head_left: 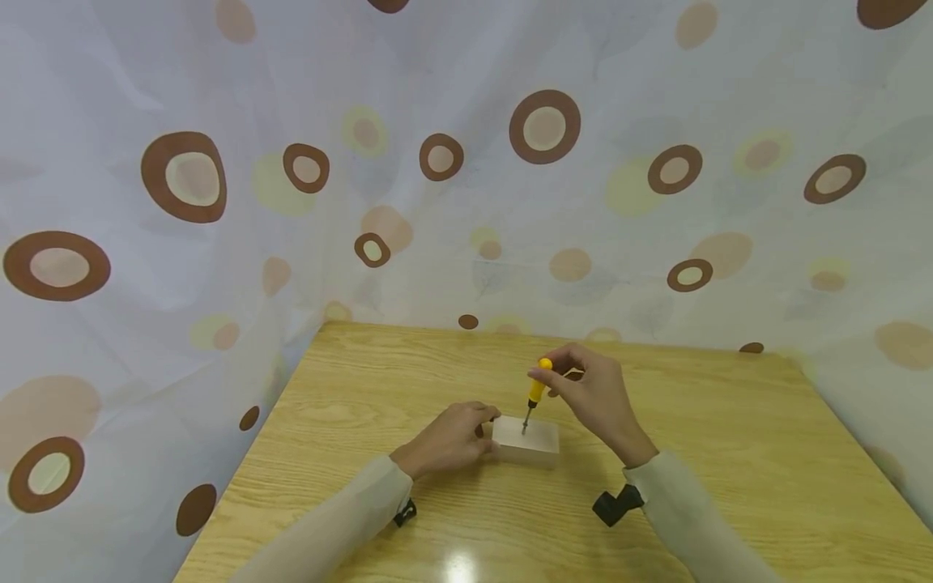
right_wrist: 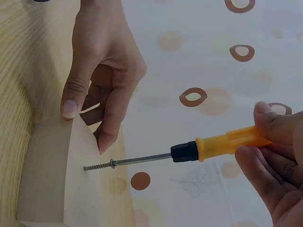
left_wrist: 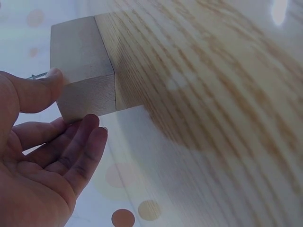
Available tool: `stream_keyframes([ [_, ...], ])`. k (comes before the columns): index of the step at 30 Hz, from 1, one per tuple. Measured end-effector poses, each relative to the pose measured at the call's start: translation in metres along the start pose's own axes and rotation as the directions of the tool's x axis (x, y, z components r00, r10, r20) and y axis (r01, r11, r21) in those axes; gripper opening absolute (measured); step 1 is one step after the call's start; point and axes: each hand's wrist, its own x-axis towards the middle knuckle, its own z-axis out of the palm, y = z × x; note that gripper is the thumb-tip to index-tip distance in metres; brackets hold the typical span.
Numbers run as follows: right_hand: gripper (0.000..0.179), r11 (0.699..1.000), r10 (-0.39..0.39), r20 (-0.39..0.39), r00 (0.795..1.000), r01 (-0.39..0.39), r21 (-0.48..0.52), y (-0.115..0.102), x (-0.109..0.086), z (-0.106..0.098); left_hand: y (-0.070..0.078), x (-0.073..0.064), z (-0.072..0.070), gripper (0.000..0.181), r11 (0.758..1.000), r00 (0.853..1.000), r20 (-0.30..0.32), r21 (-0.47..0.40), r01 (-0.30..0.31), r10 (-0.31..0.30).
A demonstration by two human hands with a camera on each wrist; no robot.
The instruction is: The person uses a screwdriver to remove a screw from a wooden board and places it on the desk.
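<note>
A pale wooden block [head_left: 526, 443] lies flat on the table. My left hand [head_left: 453, 437] holds its left end between thumb and fingers; the left wrist view shows the thumb [left_wrist: 40, 92] against one face of the block [left_wrist: 87, 61]. A threaded screw [right_wrist: 98, 166] stands in the block's top, most of its shank still visible above the wood. My right hand [head_left: 594, 393] grips the yellow handle of a screwdriver [head_left: 537, 389] with thumb and fingers. In the right wrist view the screwdriver's [right_wrist: 232, 144] tip meets the screw head, shaft and screw nearly in line.
The wood-grain table [head_left: 379, 372] extends around the block. A white sheet [head_left: 466, 202] with brown and yellow circles rises behind and at both sides. Black wrist straps [head_left: 618, 504] hang by the light sleeves [head_left: 342, 514].
</note>
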Motion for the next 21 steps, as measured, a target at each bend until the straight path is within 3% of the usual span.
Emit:
stream_keyframes([
  [4, 0.013, 0.996, -0.084, 0.054, 0.995, 0.086, -0.036, 0.010, 0.003, -0.003, -0.001, 0.000, 0.001, 0.044, 1.000, 1.000, 0.001, 0.011, 0.002, -0.002],
  [9, 0.018, 0.983, -0.171, 0.168, 0.971, 0.179, -0.036, 0.033, 0.012, -0.007, 0.000, 0.001, 0.001, 0.044, 1.000, 1.000, 0.005, 0.013, 0.011, -0.011],
  [13, 0.019, 0.992, -0.123, 0.180, 0.976, 0.128, -0.016, 0.033, 0.011, -0.007, 0.001, 0.001, 0.001, 0.043, 1.000, 1.000, 0.004, 0.010, 0.008, -0.008],
  [19, 0.025, 0.999, -0.002, 0.056, 0.998, 0.004, -0.034, 0.034, 0.005, -0.003, 0.001, 0.000, 0.001, 0.043, 1.000, 1.000, 0.008, 0.010, 0.003, -0.003],
  [21, 0.025, 1.000, 0.001, 0.042, 0.999, 0.000, -0.025, 0.034, 0.003, -0.003, 0.001, 0.001, 0.001, 0.044, 1.000, 1.000, 0.008, 0.015, 0.002, -0.002],
])
